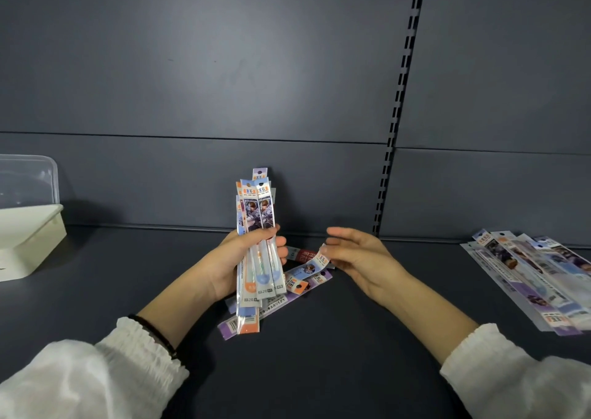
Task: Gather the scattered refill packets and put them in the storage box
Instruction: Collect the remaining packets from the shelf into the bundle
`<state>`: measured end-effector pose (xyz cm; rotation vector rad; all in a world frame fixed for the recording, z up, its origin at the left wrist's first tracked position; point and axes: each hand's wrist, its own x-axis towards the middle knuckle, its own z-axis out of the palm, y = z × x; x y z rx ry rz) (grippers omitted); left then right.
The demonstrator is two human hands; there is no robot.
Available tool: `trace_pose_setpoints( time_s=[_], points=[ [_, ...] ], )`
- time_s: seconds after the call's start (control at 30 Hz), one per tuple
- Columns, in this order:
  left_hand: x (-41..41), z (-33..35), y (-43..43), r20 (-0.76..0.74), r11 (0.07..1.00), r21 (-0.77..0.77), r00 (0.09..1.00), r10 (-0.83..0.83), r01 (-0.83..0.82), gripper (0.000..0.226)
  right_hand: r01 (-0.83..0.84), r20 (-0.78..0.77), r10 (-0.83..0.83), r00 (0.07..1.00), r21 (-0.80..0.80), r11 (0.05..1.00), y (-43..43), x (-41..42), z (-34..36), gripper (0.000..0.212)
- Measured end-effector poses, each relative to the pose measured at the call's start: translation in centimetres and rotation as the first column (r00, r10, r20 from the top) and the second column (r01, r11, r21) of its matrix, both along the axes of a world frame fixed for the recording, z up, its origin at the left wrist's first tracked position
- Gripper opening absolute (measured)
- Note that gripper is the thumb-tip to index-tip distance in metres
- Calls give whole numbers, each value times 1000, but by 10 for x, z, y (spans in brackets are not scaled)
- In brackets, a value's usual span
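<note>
Just left of frame centre, left hand [238,260]: palm toward the camera, fingers and thumb curled tight round a bundle of refill packets [257,214]. Bundle held upright, hang-hole tabs at the top, lower ends sticking out below the heel of the hand. Printed fronts toward the camera, blue, orange and purple headers fanned a little at the top.

Just right of centre, right hand [363,258]: on edge, fingers nearly straight and pointing left toward the bundle, not touching it. At the fingertips, the top end of a single packet [315,266], raised at a slant off the surface. Cannot tell whether pinched or merely touched.

Under and between the two hands, a small heap of loose packets [287,300] flat on the dark shelf [319,364], crossing one another at angles, one purple-edged strip reaching down-left past the bundle's lower end.

On the left wrist, a dark beaded bracelet [153,334]; white gathered cuffs on both forearms, running to the lower corners of the frame.

At the right edge, well apart from the hands, a second spread of packets [537,279], overlapping in a rough fan, long sides slanting down-right.

At the left edge, mid-height, the cream storage box [32,246], open, partly cut off by the frame. Behind it a clear lid [30,179] standing on end against the back wall. No packets visible inside from this angle.

Behind everything, a dark grey back panel [224,76], with a slotted upright rail [399,111] right of centre, top to shelf level.
</note>
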<state>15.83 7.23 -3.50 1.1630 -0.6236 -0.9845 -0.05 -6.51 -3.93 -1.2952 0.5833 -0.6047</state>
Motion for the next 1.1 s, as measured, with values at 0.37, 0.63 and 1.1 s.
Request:
trace_pose_setpoints(
  time_s=[0.37,0.63,1.1],
  points=[
    [8,4,4,-116,996,-89,993,-36,26,9,371,343,-363,867,44,928,-35,-22,26,25],
    [-1,7,3,-87,995,-37,992,-92,89,20,433,432,-451,781,146,890,-53,-34,32,26],
    [-5,10,3,-59,991,-43,990,-130,128,41,-43,383,137,913,-243,969,30,9,98,22]
  ],
)
